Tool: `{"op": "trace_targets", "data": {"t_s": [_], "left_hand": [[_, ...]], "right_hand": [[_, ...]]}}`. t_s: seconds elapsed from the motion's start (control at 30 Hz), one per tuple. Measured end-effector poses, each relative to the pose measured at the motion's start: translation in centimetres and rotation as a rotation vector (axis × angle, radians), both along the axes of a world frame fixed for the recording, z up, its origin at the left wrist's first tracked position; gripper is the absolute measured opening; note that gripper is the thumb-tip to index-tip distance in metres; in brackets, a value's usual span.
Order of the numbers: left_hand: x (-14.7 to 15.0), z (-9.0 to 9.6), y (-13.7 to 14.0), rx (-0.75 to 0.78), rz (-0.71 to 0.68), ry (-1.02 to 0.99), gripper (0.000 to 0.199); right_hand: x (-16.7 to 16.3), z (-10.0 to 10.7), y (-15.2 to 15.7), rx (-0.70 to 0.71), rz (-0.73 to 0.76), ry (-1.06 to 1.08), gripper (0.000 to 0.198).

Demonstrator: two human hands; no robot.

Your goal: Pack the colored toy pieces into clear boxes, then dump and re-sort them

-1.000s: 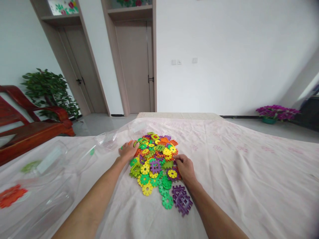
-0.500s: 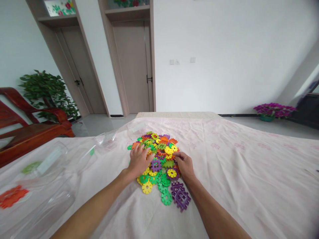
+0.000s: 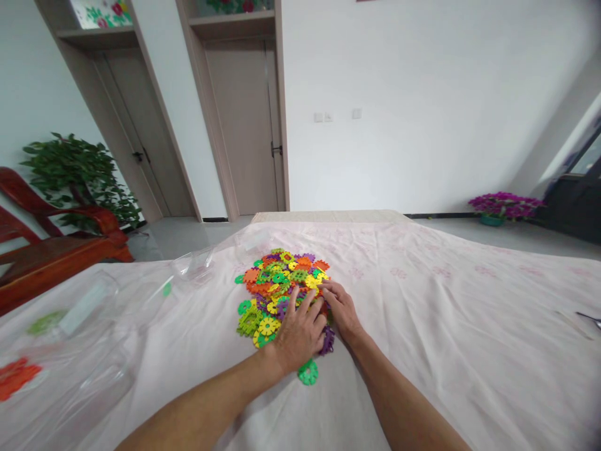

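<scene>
A heap of plastic interlocking pieces (image 3: 268, 326), yellow, green, orange and purple, lies on the cloth in front of me. Some are notched discs and others are square frames. My left hand (image 3: 302, 327) rests over the near right part of the heap, palm down with fingers apart, covering the pieces under it. At the heap's right edge is my right hand (image 3: 342, 308), its fingers stretched along the pieces. A purple square piece (image 3: 328, 341) shows between the two hands. Nearest me, a green disc (image 3: 308, 373) lies just below my left hand.
Clear plastic containers (image 3: 101, 369) stand on the left of the cloth (image 3: 422, 351), with red-orange pieces (image 3: 17, 377) and a green piece (image 3: 47, 322) among them. A thin dark object (image 3: 589, 317) lies at the right edge. A wooden chair (image 3: 94, 228) stands beyond on the left.
My left hand has moved right and nearer to me, from the heap's left side onto its near right part. The near purple pieces have been pushed up closer to the heap.
</scene>
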State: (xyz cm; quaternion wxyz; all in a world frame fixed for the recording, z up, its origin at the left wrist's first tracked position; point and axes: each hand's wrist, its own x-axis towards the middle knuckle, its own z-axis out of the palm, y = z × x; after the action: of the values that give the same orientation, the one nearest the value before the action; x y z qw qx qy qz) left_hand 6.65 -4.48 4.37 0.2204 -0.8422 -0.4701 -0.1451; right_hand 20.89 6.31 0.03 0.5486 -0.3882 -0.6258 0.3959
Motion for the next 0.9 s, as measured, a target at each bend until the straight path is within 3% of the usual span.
{"op": "trace_targets", "data": {"t_s": [0.1,0.23,0.37,0.43,0.6,0.7,0.8,0.9], "left_hand": [[-1.7,0.8,2.0,0.087,0.067,0.015,0.021],[-5.0,2.2,4.6,0.109,0.186,-0.022,0.024],[-6.8,3.4,4.7,0.104,0.298,-0.189,0.030],[-6.2,3.7,2.9,0.068,0.172,-0.224,0.034],[-3.3,2.9,-2.9,-0.179,-0.394,-0.014,0.054],[-3.0,2.0,-3.5,-0.167,-0.438,0.075,0.039],[-3.6,1.6,-2.1,-0.045,-0.365,0.127,0.018],[-3.9,1.7,-0.6,0.076,-0.348,0.212,0.012]], "right_hand": [[-0.1,0.5,-0.4,0.002,0.051,-0.019,0.037],[-0.1,0.9,-0.8,0.012,0.109,-0.003,0.034],[0.1,0.7,-0.8,0.012,0.088,0.032,0.035],[0.0,0.6,-0.7,0.016,0.064,0.042,0.037],[-0.2,0.7,-0.5,0.000,0.045,0.034,0.039],[-0.2,0.7,-0.6,0.002,0.046,0.020,0.038],[-0.3,0.5,-0.6,-0.007,0.046,0.037,0.037],[-0.2,0.5,-0.6,-0.030,0.046,0.062,0.036]]}}
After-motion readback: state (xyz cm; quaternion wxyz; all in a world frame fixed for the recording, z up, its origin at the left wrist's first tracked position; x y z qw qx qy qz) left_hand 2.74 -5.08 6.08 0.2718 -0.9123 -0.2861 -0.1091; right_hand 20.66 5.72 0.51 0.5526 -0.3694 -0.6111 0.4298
